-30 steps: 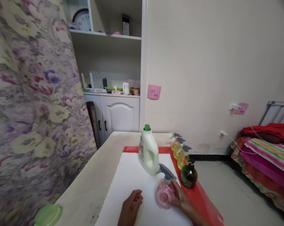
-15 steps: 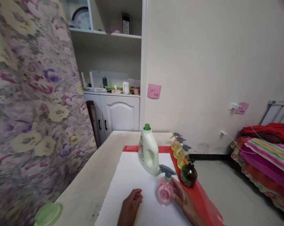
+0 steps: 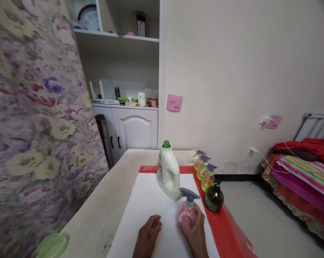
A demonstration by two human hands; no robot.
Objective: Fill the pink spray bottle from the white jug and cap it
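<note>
The pink bottle (image 3: 185,216) is upright above the white sheet (image 3: 144,200), just before the jug (image 3: 167,172); I cannot tell if its base rests. My right hand (image 3: 195,231) is closed around its body, thumb at the near left side, fingers at the right. My left hand (image 3: 148,234) is near, half open, its fingers loosely bent. The dark bottle (image 3: 214,199) stands further right.

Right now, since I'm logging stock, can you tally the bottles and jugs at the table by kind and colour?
Pink spray bottle, in the right hand: 1
Yellow spray bottles: 3
Dark green pump bottle: 1
Pale green jug: 1
Total: 6
</note>
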